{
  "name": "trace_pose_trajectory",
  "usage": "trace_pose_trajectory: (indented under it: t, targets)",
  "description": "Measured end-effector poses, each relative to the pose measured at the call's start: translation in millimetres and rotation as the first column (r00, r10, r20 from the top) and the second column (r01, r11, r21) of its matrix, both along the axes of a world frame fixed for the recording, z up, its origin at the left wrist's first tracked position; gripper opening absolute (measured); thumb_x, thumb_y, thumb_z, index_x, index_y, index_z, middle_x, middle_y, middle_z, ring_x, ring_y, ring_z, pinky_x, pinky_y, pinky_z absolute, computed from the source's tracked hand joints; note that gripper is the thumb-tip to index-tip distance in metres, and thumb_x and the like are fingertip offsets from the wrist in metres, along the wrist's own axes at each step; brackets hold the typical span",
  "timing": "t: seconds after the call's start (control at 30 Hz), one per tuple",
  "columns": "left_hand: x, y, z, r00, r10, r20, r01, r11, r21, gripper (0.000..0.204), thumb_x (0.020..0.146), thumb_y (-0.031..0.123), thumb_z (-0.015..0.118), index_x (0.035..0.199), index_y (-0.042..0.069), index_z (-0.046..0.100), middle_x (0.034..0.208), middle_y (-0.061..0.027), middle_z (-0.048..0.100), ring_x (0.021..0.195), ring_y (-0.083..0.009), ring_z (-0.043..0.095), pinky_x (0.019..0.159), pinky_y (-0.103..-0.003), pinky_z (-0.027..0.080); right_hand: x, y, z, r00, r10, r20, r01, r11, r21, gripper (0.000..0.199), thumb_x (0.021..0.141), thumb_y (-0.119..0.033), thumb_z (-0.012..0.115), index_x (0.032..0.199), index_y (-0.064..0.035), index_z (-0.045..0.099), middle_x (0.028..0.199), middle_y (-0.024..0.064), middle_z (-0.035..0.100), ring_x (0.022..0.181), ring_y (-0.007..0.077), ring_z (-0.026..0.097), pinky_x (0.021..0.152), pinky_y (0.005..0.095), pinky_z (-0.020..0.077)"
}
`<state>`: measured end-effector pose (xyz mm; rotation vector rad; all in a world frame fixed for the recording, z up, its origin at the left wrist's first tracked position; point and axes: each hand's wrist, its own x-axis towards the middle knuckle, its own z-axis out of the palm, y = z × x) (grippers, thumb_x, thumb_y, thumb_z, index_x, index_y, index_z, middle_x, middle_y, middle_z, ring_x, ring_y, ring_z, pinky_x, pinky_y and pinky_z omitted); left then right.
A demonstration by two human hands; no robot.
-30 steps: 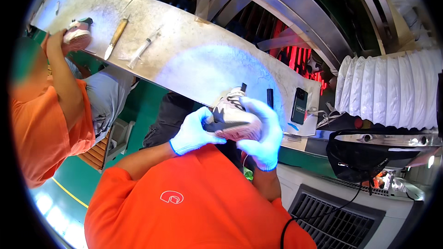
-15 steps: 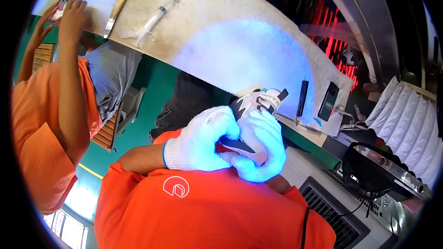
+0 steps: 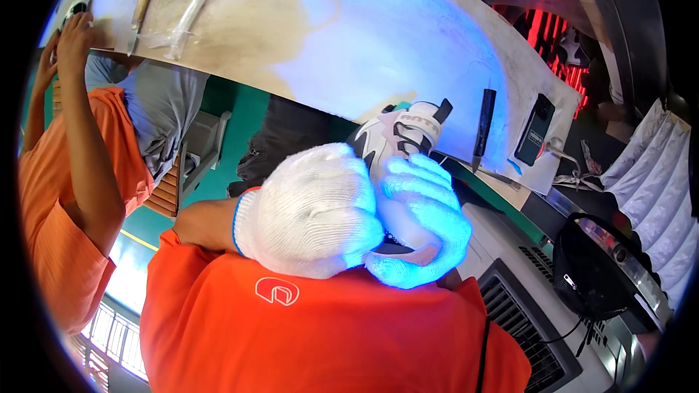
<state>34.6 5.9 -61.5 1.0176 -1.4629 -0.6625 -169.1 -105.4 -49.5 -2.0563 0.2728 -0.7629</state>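
We have drawn the white-and-black sneaker (image 3: 399,138) closer: left hand (image 3: 313,211) now fisted over it, right hand (image 3: 422,225) cupped beneath (under blue light), tabletop (image 3: 291,36) just beyond.

A long pale workbench (image 3: 349,36) curves across the far side, lit blue in the middle. Green floor (image 3: 240,124) lies below it on the left; white pleated ducting (image 3: 659,182) stands far right.
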Motion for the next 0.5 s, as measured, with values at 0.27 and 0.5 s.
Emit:
trace_pose_trajectory:
  t: [0.27,0.5]
  targets:
    - [-29,-46,11,0.974,-0.217,0.066,0.215,0.976,0.028,0.027,0.077,0.024,0.087,0.095,0.014,0.068,0.092,-0.0096,0.059,0.082,-0.0355,0.067,0.075,-0.046,0.059,-33,-3,-18,0.996,-0.061,0.062,0.057,0.995,0.076,0.063,0.081,-0.028,0.094,0.131,0.0006,0.067,0.123,0.0257,0.077,0.125,0.0466,0.074,0.114,0.0626,0.0529]
    - [-43,-49,16,0.960,-0.264,0.097,0.244,0.953,0.177,0.032,0.075,0.030,0.092,0.084,0.014,0.066,0.084,-0.0058,0.062,0.082,-0.0307,0.070,0.069,-0.044,0.057,-51,8,-43,0.980,-0.145,0.135,0.128,0.983,0.131,0.060,0.079,-0.024,0.096,0.127,-0.0005,0.069,0.122,0.0237,0.078,0.124,0.0451,0.074,0.113,0.0616,0.0534]
